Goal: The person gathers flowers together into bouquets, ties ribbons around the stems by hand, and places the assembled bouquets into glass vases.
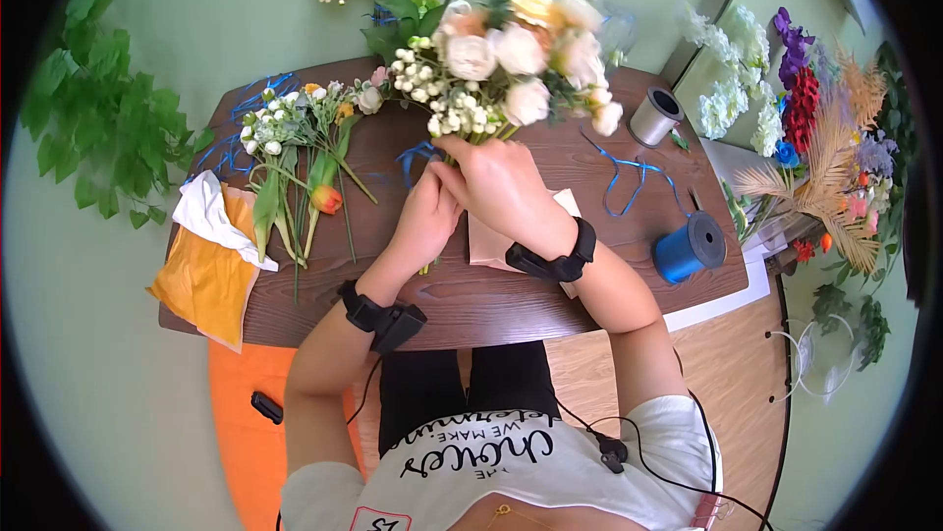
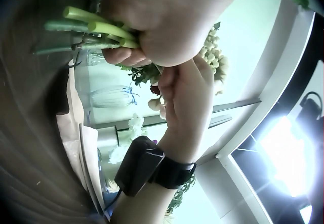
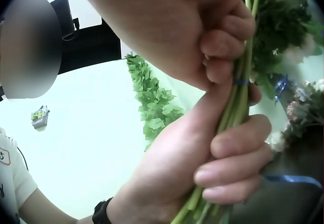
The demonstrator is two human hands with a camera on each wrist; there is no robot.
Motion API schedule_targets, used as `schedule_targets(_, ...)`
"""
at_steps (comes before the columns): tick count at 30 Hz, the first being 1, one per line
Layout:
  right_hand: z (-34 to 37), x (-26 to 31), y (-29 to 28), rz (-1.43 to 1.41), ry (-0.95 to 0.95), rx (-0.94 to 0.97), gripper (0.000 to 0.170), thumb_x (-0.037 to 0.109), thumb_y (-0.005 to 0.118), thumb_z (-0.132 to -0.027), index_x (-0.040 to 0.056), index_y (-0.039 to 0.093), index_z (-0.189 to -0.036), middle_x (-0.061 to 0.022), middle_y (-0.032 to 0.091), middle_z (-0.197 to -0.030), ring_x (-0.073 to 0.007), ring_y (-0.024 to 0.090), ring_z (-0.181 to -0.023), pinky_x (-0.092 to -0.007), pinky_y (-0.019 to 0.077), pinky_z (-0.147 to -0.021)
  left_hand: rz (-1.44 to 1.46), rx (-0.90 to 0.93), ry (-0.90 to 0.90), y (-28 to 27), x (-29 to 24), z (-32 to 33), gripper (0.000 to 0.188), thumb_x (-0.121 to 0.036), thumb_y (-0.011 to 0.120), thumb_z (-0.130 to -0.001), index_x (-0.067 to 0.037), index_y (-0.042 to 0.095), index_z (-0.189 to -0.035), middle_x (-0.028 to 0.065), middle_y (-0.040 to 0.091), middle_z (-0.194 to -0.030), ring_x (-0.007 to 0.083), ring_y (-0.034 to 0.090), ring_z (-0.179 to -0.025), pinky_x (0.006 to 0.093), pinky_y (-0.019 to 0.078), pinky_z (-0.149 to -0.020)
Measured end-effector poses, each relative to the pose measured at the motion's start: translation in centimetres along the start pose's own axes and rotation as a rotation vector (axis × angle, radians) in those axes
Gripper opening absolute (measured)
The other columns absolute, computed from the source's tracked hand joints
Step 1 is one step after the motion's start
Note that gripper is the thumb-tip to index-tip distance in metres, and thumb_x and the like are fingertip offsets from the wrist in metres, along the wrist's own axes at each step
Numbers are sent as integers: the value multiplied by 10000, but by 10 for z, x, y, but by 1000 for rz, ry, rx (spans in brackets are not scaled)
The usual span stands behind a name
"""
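A bouquet (image 1: 516,50) of cream and white roses with white berries stands above the table, tilted away from me and slightly blurred. My left hand (image 1: 430,209) wraps its fingers round the green stems (image 3: 234,110), whose cut ends (image 2: 96,29) stick out below the fist. Higher up, right under the blooms, my right hand (image 1: 503,187) grips the same stems with curled fingers. Between the two hands a thin blue ribbon (image 3: 241,82) circles the stems. The right hand sits directly over the left one, partly covering it in the head view.
Loose flowers with an orange tulip (image 1: 325,199) lie on the table's left, beside a yellow and white wrapping (image 1: 211,256). To the right are a blue ribbon spool (image 1: 691,248), a silver spool (image 1: 655,116) and a loose blue ribbon (image 1: 638,169). Pale paper (image 1: 488,241) lies under my forearm.
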State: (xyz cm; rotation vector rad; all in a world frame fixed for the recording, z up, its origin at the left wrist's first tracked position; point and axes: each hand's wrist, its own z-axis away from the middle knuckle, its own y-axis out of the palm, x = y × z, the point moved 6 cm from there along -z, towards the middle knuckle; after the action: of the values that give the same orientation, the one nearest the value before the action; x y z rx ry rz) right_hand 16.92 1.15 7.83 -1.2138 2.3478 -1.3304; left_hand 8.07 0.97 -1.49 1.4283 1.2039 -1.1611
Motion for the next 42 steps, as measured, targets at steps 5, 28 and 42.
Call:
schedule_targets(5, -4, -7, -7, -234, 45, -44, 124, 136, 669, -800, 25, 696, -847, -145, 638, -667, -271, 629, -572, -340, 501, -553, 82, 58, -63, 6, -4, 2, 186, -224, 394, -1014, -54, 466, -993, -17, 407, -585, 66, 369, -457, 237, 311, -414)
schedule_targets(28, -9, -13, -34, -329, -78, 144, 118, 113, 689, -791, 1, 653, -784, -121, 588, -623, -226, 549, -534, -320, 432, -525, 577, 63, -215, -22, 1, -10, 457, -470, 289, -1010, -67, 483, -916, -22, 321, -531, 67, 295, -388, 218, 268, -361)
schedule_targets(42, 1, -65, 72, -1092, 281, 568, 104, 58, 593, -848, 4, 676, -880, -35, 656, -715, -90, 630, -621, -209, 497, -541, 971, 717, -279, 14, -5, 7, 435, -481, 216, -1012, -102, 425, -967, -37, 291, -469, 61, 246, -312, 206, 227, -305)
